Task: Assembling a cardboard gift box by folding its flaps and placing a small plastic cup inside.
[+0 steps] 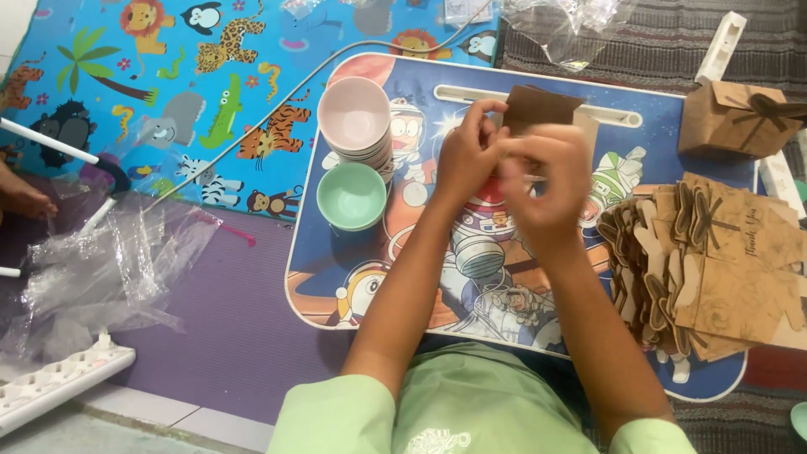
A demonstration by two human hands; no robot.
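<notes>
Both hands meet above the middle of a small cartoon-printed lap table. My left hand and my right hand pinch a brown cardboard box piece between them; its upper flap sticks out above the fingers and the rest is hidden by my hands. A stack of flat brown cardboard cut-outs lies on the table's right side, just right of my right forearm. One folded brown box with a bow-shaped closure stands at the table's far right corner.
A stack of pink bowls and a green bowl sit on the table's left part. Crumpled clear plastic lies on the purple mat at left, with a white power strip below it. An animal-print mat and a white cable lie beyond.
</notes>
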